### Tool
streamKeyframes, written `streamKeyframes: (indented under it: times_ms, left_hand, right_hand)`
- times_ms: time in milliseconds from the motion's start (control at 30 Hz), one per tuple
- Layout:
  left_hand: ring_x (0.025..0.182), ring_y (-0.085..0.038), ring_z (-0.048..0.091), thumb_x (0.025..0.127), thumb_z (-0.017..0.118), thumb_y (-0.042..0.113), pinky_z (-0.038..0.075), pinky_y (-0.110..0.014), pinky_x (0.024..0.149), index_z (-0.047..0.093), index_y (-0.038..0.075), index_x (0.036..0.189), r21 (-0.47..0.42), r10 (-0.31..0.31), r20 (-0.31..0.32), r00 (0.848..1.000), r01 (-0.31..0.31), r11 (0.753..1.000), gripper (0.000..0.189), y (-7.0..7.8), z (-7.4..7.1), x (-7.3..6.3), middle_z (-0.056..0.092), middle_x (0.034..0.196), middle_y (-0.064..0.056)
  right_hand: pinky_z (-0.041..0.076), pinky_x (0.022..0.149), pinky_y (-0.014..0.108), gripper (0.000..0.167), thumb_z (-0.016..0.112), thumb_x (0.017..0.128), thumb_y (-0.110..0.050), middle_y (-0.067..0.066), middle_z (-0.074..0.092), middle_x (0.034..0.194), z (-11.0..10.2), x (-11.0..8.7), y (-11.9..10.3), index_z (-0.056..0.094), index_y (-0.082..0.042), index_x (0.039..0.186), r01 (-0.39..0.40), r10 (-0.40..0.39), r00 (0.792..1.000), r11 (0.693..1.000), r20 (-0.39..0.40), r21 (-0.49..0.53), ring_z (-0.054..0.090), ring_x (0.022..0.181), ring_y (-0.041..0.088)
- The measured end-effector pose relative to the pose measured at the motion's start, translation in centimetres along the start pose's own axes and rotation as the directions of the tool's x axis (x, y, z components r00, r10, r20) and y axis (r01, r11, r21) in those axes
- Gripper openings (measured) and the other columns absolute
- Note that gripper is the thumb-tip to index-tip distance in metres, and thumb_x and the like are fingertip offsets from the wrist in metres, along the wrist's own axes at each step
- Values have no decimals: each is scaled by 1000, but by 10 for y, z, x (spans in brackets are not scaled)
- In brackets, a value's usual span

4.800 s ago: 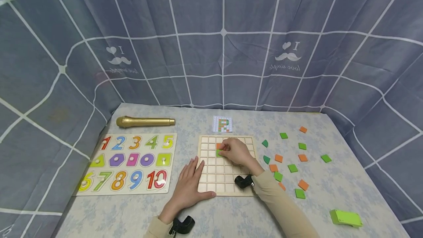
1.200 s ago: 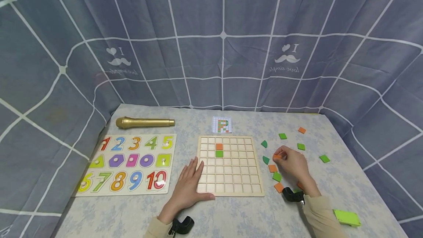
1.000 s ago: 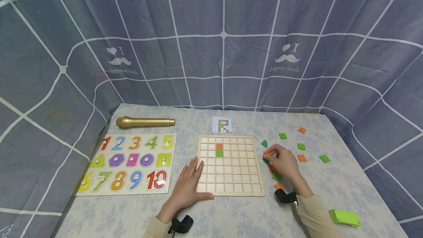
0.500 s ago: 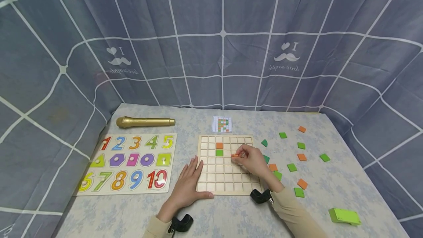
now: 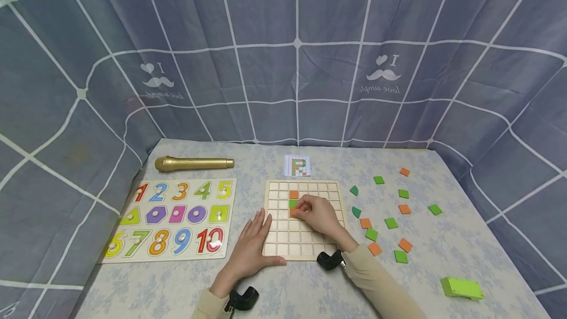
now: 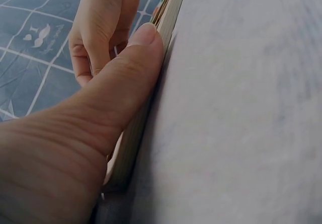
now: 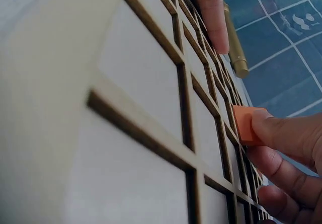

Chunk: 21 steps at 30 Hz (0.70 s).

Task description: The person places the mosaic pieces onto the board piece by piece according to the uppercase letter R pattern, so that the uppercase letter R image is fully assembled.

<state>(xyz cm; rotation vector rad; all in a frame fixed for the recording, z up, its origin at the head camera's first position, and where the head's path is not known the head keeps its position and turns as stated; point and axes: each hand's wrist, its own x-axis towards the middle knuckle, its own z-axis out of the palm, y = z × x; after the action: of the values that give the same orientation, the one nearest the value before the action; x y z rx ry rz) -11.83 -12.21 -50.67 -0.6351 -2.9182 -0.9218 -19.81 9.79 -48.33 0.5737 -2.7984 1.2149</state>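
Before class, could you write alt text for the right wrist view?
The right hand pinches an orange tile at a wooden grid board, seen close up. Farther off are one finger of the left hand, part of a gold microphone and a blue curtain.

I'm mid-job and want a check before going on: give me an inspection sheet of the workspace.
Surface: pale tablecloth with blue pattern.
Job's things: grid board with an orange tile and a green tile in its cells; printed card behind; loose tiles to the right.
Clutter: gold microphone and number puzzle to the left, lime block near right.
Left grip: rests at the board's left edge, thumb at its front edge.
Right grip: pinches a second orange tile at the cell in front of the green one; seating unclear.
Cables: nothing seen.
Surroundings: grey-blue curtain with white lines.
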Motion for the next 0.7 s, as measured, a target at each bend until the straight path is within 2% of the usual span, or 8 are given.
streamKeyframes:
  times_ms: [167, 333, 700]
  left_hand:
    - [142, -31, 9, 67, 74, 62, 8, -44, 114, 27, -3, 147, 1, 0, -2, 1000, 0, 1000, 114, -1, -1, 1, 12, 155, -20]
    - [142, -31, 9, 67, 74, 62, 9, -45, 114, 27, -3, 147, 2, 5, -8, 1000, -5, 1000, 114, -1, -1, 1, 12, 155, -20]
    - [142, -31, 10, 67, 76, 59, 9, -45, 113, 27, -3, 147, -8, 3, -1, 1000, -3, 1000, 112, 2, -2, 0, 14, 154, -22]
  right_hand:
    - [40, 52, 27, 8, 76, 82, -22, -11, 59, 70, 1, 4, -2, 69, -18, 82, 35, -35, 999, 998, 6, -56, 47, 57, 7]
    - [41, 52, 26, 7, 76, 82, -22, -11, 58, 71, 0, 5, -4, 70, -18, 82, 32, -29, 999, 996, 39, -88, 47, 58, 6]
    - [43, 56, 26, 13, 77, 81, -24, -12, 56, 68, -3, 7, -5, 69, -21, 72, 60, -51, 997, 983, 60, -171, 49, 60, 6]
